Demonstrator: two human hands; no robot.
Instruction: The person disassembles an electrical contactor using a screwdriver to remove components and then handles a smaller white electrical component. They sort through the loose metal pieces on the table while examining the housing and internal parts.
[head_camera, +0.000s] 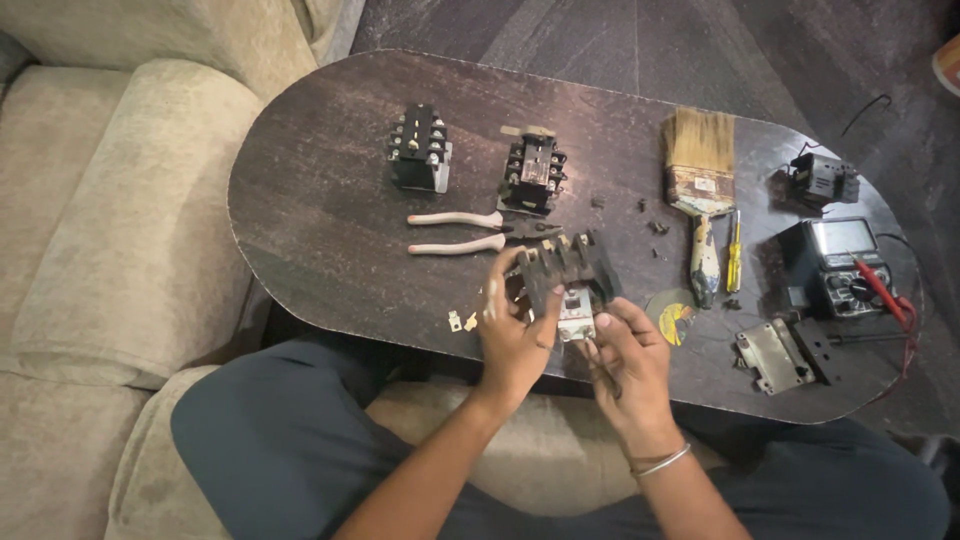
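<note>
- The worktop (330, 210) is a dark, scuffed oval table set against a beige sofa (110, 220); dark flooring (620, 35) shows beyond its far edge.
- The left hand (512, 330) is closed around the left side of a black contactor (568, 272), held just above the near edge of the worktop, fingers curled up its side.
- The right hand (628, 352) grips the contactor's lower right, thumb pressed near a pale labelled part at its base.
- Two more black contactors (420, 148) (533, 172) stand further back, with pliers (470, 232) with pale handles lying just before them.
- To the right lie a worn paintbrush (700, 190), a yellow screwdriver (734, 250), a multimeter (842, 265) with red leads, a metal bracket (772, 356) and a small black part (822, 180).
- Small brass pieces (462, 321) lie just left of the left hand; tiny dark screws (655, 228) are scattered near the brush.
- The underside of the held contactor is hidden by the hands, and what the round yellow item (674, 318) beside the right hand is cannot be made out.
</note>
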